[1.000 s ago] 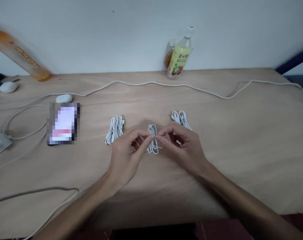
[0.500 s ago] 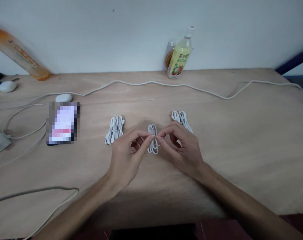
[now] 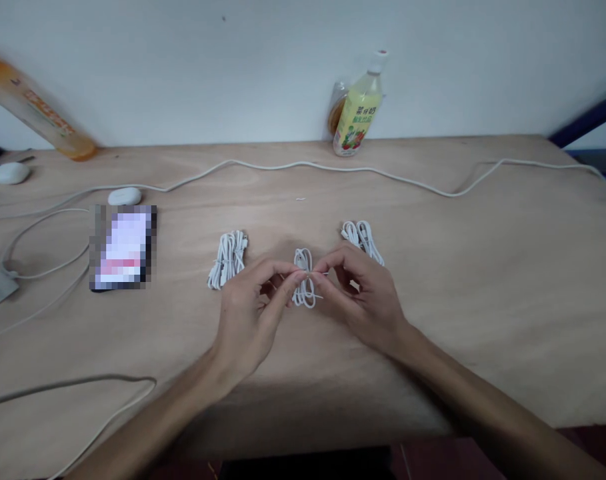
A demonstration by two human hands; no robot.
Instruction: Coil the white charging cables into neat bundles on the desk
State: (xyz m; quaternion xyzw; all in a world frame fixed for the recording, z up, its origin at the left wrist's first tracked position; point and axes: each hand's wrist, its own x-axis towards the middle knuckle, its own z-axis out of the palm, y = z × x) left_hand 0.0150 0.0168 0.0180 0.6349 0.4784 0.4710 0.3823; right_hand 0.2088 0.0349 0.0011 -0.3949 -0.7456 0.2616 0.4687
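A small coiled white cable [image 3: 304, 258] lies mid-table between my two hands, its loops partly covered by my fingertips. My left hand [image 3: 253, 303] pinches with thumb and index finger at the coil's middle. Opposite it, my right hand [image 3: 365, 290] pinches the same spot, fingertips almost meeting the left ones. Between them is a thin white twist tie [image 3: 317, 296], with one end sticking out to the right below the right thumb. A bundle of tied white cables [image 3: 227, 260] lies beside my left hand. Past my right hand are more coiled white cables [image 3: 365, 237], partly hidden by it.
A phone [image 3: 123, 247] with a blurred screen and a white earbud case [image 3: 125, 197] lie at left. A long white cord [image 3: 303, 164] runs across the table's back. A yellow-labelled bottle [image 3: 359, 113] and an orange bottle [image 3: 47, 113] stand by the wall.
Both hands keep their pinch at the coil's middle. The tie's free end has dropped slightly lower. The whole view has shifted a little.
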